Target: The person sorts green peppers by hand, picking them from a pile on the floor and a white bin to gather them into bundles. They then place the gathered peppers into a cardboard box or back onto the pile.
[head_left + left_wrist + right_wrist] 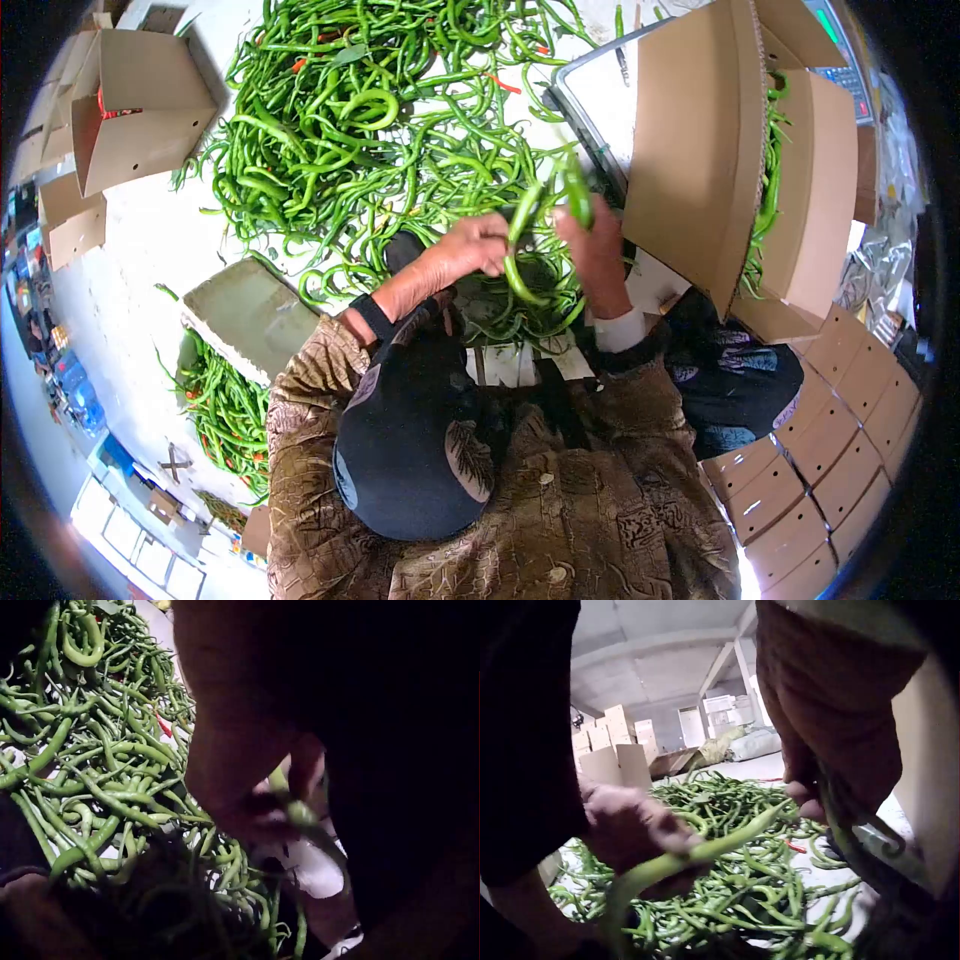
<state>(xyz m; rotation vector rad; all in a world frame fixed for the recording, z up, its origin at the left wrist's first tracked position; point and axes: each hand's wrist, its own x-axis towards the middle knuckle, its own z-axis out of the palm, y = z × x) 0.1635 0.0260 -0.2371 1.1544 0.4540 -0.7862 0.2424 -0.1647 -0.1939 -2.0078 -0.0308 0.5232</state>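
My left hand (472, 246) pinches a long, curved green chili pepper (513, 262) between thumb and fingers. In the right wrist view this pepper (727, 844) runs from the left fingers up toward the right hand. Slightly blurred, my right hand (597, 250) grips green chili peppers (577, 192) that stick up past its fingers. One pepper with a curled stem (885, 838) hangs from it in the right wrist view. Below and in front of both hands lies a big heap of green chili peppers (300, 150). The left wrist view is dark around the left hand (232, 757).
An open cardboard box (690, 150) with peppers inside stands close on the right, beside a grey-rimmed tray (590, 120). To the left are a whitish container (250, 310), another pepper pile (232, 410) and a cardboard box (150, 110). Stacked cartons (830, 450) stand at lower right.
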